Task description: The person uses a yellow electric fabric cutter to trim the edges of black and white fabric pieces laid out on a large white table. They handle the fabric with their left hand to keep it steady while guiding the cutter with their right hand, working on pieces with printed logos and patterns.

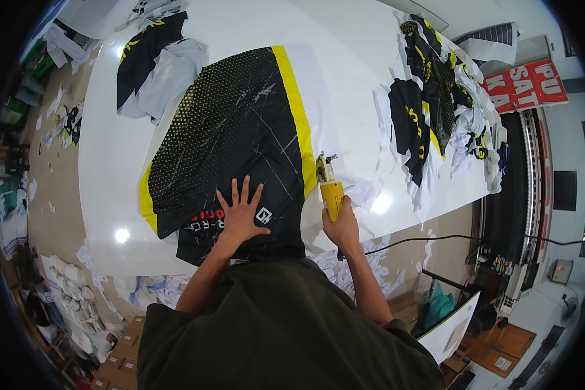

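Note:
A large black fabric panel (240,123) with yellow edge bands, a dotted pattern and red and white print lies on the white table in front of me. My left hand (242,214) rests flat on its near part, fingers spread. In my right hand (341,227) is a yellow electric fabric cutter (331,195), gripped round its body. Its metal cutting head points away from me, beside the panel's right yellow band. White margin fabric (318,110) runs along that band, to the right of it. A black cord (422,239) leads off to the right from near my right hand.
Black, yellow and white fabric pieces (429,97) are heaped on the table's right side. More black and grey cloth (166,71) lies at the far left. White scraps (364,266) litter the floor by the near edge. Cardboard boxes (120,357) stand behind me on the left.

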